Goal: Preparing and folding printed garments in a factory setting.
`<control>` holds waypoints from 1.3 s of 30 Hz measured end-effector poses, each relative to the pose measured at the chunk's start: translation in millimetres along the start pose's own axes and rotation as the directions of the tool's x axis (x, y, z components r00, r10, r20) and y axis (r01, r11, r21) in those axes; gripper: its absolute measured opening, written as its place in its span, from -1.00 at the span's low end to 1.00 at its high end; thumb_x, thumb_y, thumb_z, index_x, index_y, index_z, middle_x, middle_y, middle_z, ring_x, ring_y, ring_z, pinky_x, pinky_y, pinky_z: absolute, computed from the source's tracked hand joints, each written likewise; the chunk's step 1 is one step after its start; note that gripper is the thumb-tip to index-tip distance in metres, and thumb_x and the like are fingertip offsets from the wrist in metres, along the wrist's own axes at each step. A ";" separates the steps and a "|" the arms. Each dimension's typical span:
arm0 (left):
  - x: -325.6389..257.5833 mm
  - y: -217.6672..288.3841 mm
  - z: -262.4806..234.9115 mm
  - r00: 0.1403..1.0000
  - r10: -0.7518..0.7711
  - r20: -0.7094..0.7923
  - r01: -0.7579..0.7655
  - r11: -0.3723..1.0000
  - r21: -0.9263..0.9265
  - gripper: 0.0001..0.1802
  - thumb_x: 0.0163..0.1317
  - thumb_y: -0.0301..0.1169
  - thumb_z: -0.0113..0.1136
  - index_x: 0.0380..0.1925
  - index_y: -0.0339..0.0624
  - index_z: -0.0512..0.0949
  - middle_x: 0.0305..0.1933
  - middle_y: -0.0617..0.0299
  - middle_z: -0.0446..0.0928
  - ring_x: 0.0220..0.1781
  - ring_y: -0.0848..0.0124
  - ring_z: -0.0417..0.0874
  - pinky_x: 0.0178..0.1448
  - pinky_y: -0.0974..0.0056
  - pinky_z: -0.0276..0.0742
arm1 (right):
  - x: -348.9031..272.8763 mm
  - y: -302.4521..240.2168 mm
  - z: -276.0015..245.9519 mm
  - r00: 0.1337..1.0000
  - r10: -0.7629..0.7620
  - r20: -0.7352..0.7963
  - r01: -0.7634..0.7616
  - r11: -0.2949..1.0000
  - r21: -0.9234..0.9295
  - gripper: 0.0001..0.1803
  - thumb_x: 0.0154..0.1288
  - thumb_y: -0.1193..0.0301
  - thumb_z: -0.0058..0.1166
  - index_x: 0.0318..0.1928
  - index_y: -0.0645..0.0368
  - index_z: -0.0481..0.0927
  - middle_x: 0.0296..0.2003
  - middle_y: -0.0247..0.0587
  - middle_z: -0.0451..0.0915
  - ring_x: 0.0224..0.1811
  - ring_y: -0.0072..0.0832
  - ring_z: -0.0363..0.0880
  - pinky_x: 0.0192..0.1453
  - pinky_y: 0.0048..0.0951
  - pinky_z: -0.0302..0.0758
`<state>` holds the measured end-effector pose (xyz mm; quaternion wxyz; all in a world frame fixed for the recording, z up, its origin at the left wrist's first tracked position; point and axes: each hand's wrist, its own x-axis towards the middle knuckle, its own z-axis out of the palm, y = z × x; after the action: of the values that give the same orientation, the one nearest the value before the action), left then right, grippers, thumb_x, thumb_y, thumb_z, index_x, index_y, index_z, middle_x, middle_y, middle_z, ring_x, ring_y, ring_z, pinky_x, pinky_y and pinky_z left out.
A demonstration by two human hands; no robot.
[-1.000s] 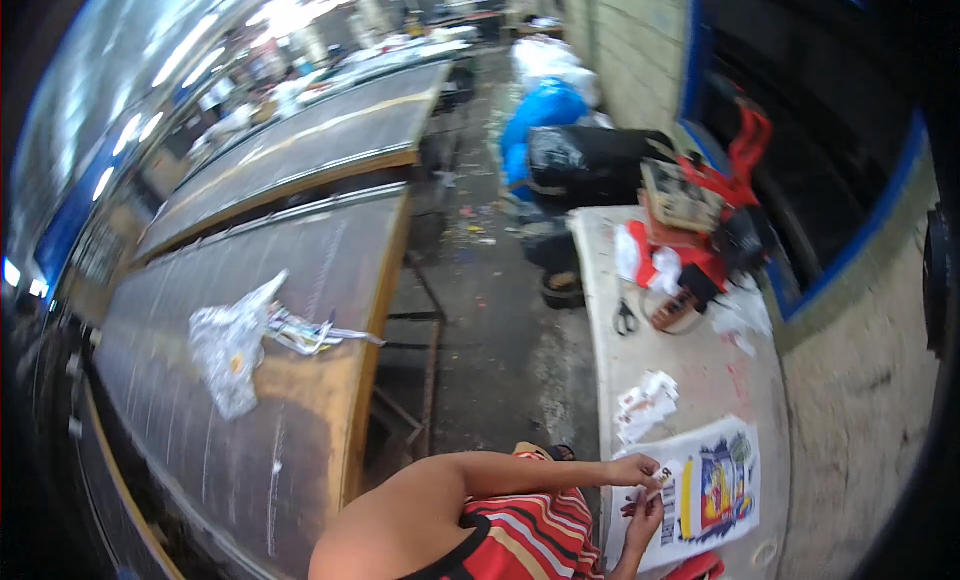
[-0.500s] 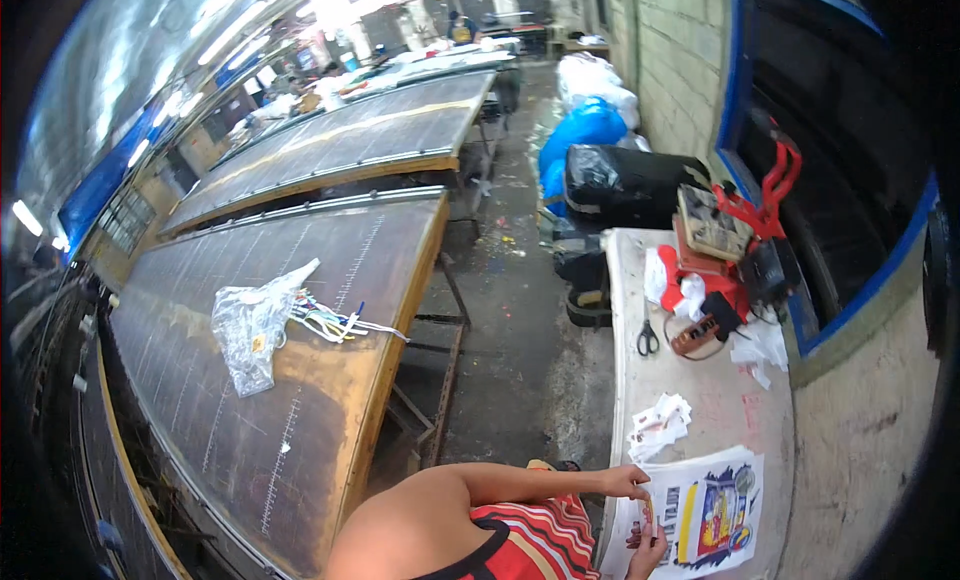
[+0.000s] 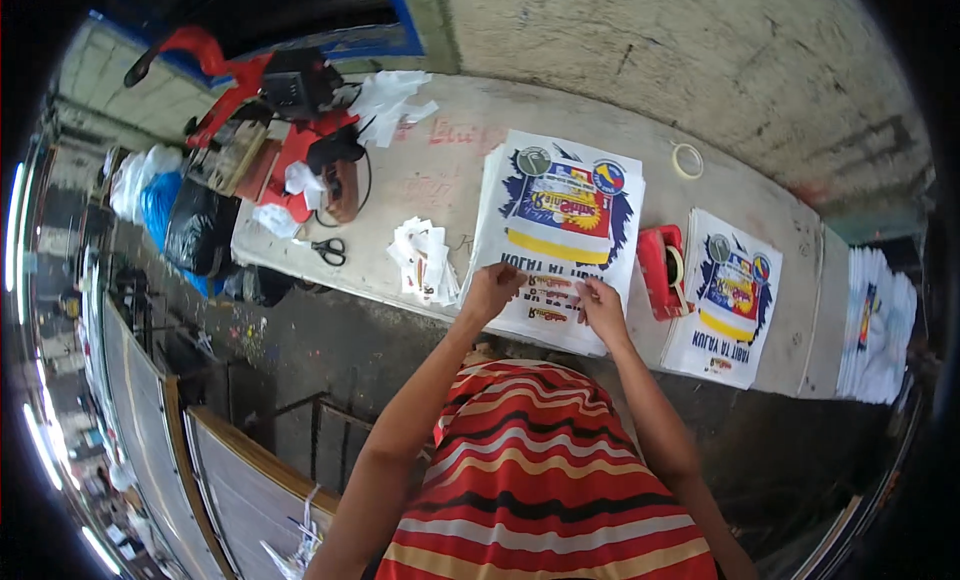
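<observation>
My left hand (image 3: pixel 494 289) and my right hand (image 3: pixel 601 306) are over the lower part of a stack of printed white sheets (image 3: pixel 625 195), thumbs and fingers pinched. Between them stretches a small printed paper strip (image 3: pixel 548 282) with a red and yellow logo, one end in each hand. The top sheet carries a bright red, blue and yellow design, upside down from where I stand. Left of the stack lies a loose pile of small cut paper pieces (image 3: pixel 420 257). To its right sits a red tape dispenser (image 3: pixel 656 270) with a roll in it.
A second printed stack (image 3: pixel 735 354) lies right of the dispenser, with folded white printed pieces (image 3: pixel 872 325) at the table's far end. A tape roll (image 3: pixel 688 160) lies near the wall. Black scissors (image 3: pixel 329 251) and a red machine (image 3: pixel 290 145) stand left on the table (image 3: pixel 440 130).
My view has swung right, from the aisle and long tables to squarely facing the worktable. The hands remain over the printed stack, now drawn apart with the strip between them.
</observation>
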<state>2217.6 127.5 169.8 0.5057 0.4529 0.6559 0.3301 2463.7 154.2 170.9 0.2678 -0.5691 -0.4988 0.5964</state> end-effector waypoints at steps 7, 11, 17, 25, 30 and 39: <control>28.6 -4.5 -16.6 0.995 0.088 0.042 -0.097 0.955 0.282 -0.70 0.15 -0.24 0.38 -0.36 -0.31 0.67 -0.39 -0.01 0.68 -0.35 0.19 0.71 -0.21 0.15 0.58 | 13.1 5.4 14.5 0.965 -0.197 -0.174 0.116 0.913 -0.391 -0.77 0.25 0.36 0.28 -0.38 0.28 0.59 -0.56 -0.24 0.59 -0.59 -0.52 0.52 -0.47 -0.42 0.45; 26.7 -9.4 -4.6 0.988 0.136 0.078 -0.155 0.923 0.353 -0.71 0.12 -0.23 0.40 -0.42 -0.28 0.67 -0.40 0.02 0.67 -0.35 0.17 0.70 -0.20 0.15 0.59 | 3.3 15.4 13.2 0.969 -0.118 -0.218 0.014 0.905 -0.425 -0.78 0.17 0.33 0.27 -0.36 0.26 0.61 -0.51 -0.08 0.63 -0.44 -0.24 0.65 -0.29 -0.27 0.53; 22.5 -17.3 13.9 0.987 0.158 0.043 -0.161 0.889 0.428 -0.74 0.06 -0.29 0.42 -0.37 -0.22 0.59 -0.45 0.11 0.61 -0.36 0.18 0.67 -0.23 0.14 0.56 | -0.4 24.2 7.3 0.959 -0.106 -0.262 -0.023 0.895 -0.446 -0.77 0.18 0.32 0.28 -0.34 0.23 0.60 -0.49 -0.09 0.65 -0.41 -0.22 0.67 -0.30 -0.26 0.54; 24.1 -25.0 11.6 0.975 0.213 0.061 -0.221 0.920 0.324 -0.79 0.10 -0.38 0.39 -0.40 -0.22 0.54 -0.44 0.12 0.60 -0.40 0.23 0.64 -0.25 0.18 0.55 | -0.9 26.4 6.2 0.965 -0.111 -0.237 -0.009 0.891 -0.453 -0.77 0.15 0.32 0.33 -0.36 0.22 0.59 -0.54 -0.15 0.62 -0.47 -0.27 0.62 -0.32 -0.30 0.52; 19.2 -20.0 9.4 0.973 0.224 0.064 -0.232 0.921 0.312 -0.82 0.12 -0.40 0.37 -0.39 -0.23 0.57 -0.42 0.12 0.61 -0.41 0.23 0.65 -0.25 0.18 0.57 | -1.1 23.4 5.6 0.965 -0.149 -0.214 0.029 0.878 -0.478 -0.77 0.14 0.34 0.35 -0.37 0.22 0.59 -0.56 -0.17 0.60 -0.51 -0.34 0.58 -0.35 -0.33 0.49; 4.1 -14.8 38.8 0.799 0.545 0.252 -0.562 0.532 0.634 -0.71 0.09 -0.62 0.11 -0.14 -0.18 0.55 -0.11 0.08 0.48 -0.07 0.09 0.57 -0.04 0.12 0.58 | 5.7 27.2 4.2 0.970 -0.130 -0.204 0.000 0.843 -0.539 -0.74 0.14 0.31 0.37 -0.41 0.22 0.59 -0.50 -0.07 0.65 -0.45 -0.23 0.64 -0.32 -0.26 0.52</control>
<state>2250.8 124.8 144.6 0.1795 0.7928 0.5457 0.2036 2465.3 148.2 143.5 0.1752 -0.6695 -0.6294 0.3536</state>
